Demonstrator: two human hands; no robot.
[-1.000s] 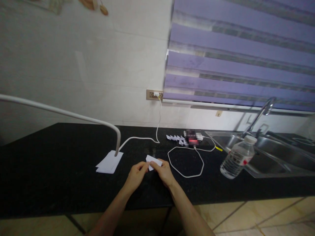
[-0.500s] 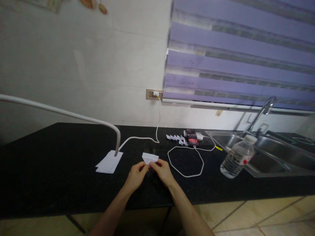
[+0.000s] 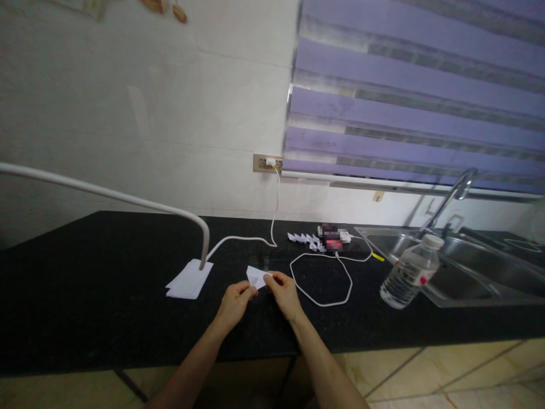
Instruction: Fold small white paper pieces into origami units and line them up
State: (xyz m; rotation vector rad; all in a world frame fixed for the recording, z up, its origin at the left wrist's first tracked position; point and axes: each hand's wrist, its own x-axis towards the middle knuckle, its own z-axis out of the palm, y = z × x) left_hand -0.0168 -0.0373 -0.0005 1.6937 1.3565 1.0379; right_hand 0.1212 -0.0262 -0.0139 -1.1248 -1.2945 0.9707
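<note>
A small piece of folded white paper (image 3: 256,276) is held between my two hands above the dark countertop (image 3: 128,329). My left hand (image 3: 237,302) pinches its lower left part between thumb and fingers. On the paper's right side, my right hand (image 3: 283,292) grips with the thumb on top and the fingers behind. Left of my hands lies a stack of white paper sheets (image 3: 187,284). Several small folded white papers (image 3: 303,239) sit in a row farther back to the right.
A white cable (image 3: 322,305) loops on the counter right of my hands, near a blurred dark object (image 3: 332,237). A water bottle (image 3: 411,274) stands before the metal sink (image 3: 464,278). A thick white cable-like arm (image 3: 128,199) reaches in from the left to the paper stack.
My right thumb has moved up and right onto the folded paper's right corner. The paper's top edge now slopes down to the right, while my left hand keeps its pinch.
</note>
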